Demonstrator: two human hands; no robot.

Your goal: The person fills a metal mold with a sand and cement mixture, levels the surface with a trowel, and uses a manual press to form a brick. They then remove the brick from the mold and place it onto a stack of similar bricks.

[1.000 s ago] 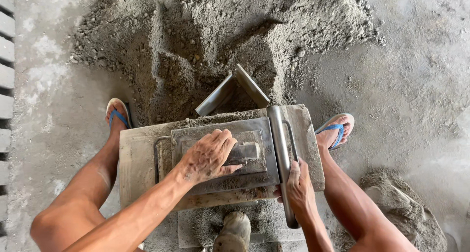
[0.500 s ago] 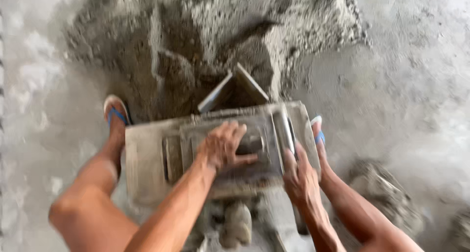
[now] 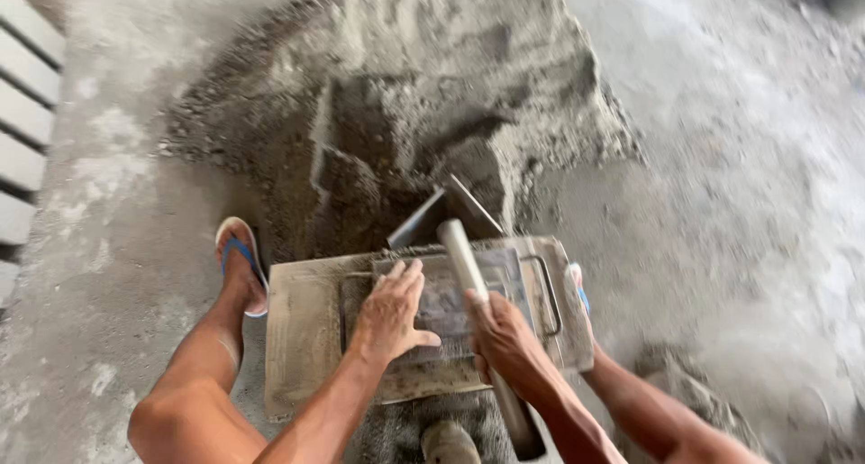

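Dusty concrete floor (image 3: 739, 203), grey mortar heap (image 3: 432, 95)

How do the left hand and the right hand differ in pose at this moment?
The left hand lies flat, fingers spread, on the metal plate; the right hand is closed around the metal pipe. The left hand grips nothing; the right hand holds the pipe slanted across the mould. Both are bare and dusty.

You're reaching both forearms up from the bottom of the frame. Your left hand (image 3: 389, 313) is lying flat at lower centre, fingers spread, thumb jutting right. Just right of it, your right hand (image 3: 503, 338) is clenching tight, knuckles up, wrist angling toward lower right.
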